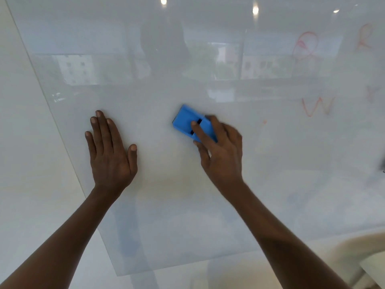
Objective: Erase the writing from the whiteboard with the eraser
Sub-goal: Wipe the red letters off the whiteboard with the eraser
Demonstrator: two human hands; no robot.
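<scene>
Right hand (220,151) gripped blue eraser (187,122) against whiteboard (166,205), left hand (110,151) pressed flat, fingers spread, faint red writing (316,107) at right.

The eraser (188,122) lies on the whiteboard (166,205), near its middle. The right hand (220,151) sits on the eraser's lower right end, fingers laid over it. The left hand (110,151) rests flat on the whiteboard, well to the left of the eraser, near the board's left edge. The writing (316,107) stands far right of the eraser, toward the board's upper right.
</scene>
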